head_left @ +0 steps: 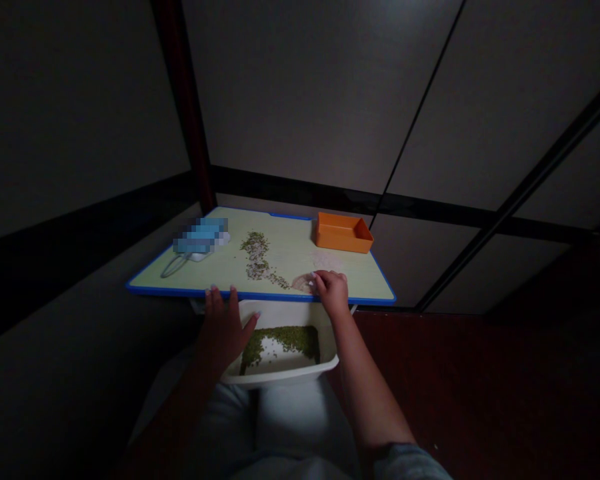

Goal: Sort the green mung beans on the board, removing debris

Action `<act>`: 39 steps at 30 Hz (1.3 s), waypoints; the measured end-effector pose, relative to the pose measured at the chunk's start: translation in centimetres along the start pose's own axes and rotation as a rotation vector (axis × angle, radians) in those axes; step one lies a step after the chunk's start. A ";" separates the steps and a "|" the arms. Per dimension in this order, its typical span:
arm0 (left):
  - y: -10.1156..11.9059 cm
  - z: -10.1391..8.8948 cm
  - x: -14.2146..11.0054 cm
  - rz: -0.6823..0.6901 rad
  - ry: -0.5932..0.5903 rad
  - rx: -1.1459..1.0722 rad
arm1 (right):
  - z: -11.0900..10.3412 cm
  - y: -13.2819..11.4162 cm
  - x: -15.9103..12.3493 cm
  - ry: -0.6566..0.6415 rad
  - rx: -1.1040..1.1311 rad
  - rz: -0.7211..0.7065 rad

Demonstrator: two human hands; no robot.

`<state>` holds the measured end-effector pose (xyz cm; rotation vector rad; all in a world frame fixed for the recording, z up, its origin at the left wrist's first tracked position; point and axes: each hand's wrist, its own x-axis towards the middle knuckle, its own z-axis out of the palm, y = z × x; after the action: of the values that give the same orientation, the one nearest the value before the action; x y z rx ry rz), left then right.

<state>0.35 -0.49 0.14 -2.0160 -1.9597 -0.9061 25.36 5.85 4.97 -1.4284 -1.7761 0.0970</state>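
Observation:
My left hand [225,330] has its fingers spread, with fingertips at the table's front edge and the thumb over the left side of a white basin [280,380]. The basin sits at my lap and holds small green beans [285,339]. Low over the front right of the table, my right hand [334,291] is closed in a pinch. What its fingertips hold, if anything, is too small to make out. Beside it lies a brownish, curved patch [301,283] on the tabletop. A pile of green beans mixed with pale bits [257,257] spreads left of that hand.
The pale tabletop [220,277] has a blue rim. An orange box [344,243] stands at its back right. At the left lies a blurred blue item [200,237] with a looped cord. Faint pale bits [327,259] lie before the box. Wall panels rise behind.

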 end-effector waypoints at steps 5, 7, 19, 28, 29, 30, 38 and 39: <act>0.1 -0.1 0.0 0.005 -0.006 -0.004 | 0.0 0.0 -0.1 0.032 0.005 0.027; 0.1 -0.1 0.0 -0.002 -0.005 -0.005 | 0.0 0.0 -0.1 0.015 0.013 0.012; 0.3 -0.3 0.0 -0.017 -0.031 -0.002 | 0.4 -0.3 0.4 -0.026 -0.097 0.027; 0.5 -0.5 0.1 -0.033 -0.040 -0.024 | 0.4 -0.2 0.3 -0.049 -0.008 -0.029; 0.5 -0.5 0.1 -0.033 -0.038 -0.025 | 0.3 -0.2 0.3 -0.048 -0.002 -0.028; 0.4 -0.5 0.1 -0.035 -0.036 -0.026 | 0.3 -0.3 0.2 -0.047 0.002 -0.026; 0.3 -0.2 0.1 -0.029 -0.035 -0.022 | 0.2 -0.1 0.1 -0.074 0.043 -0.071; 0.2 -0.2 0.1 -0.028 -0.039 -0.018 | 0.2 -0.1 0.1 -0.078 0.048 -0.075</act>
<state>0.50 -0.56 0.40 -2.0362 -2.0122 -0.9007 25.12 5.98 4.92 -1.3381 -1.8762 0.1568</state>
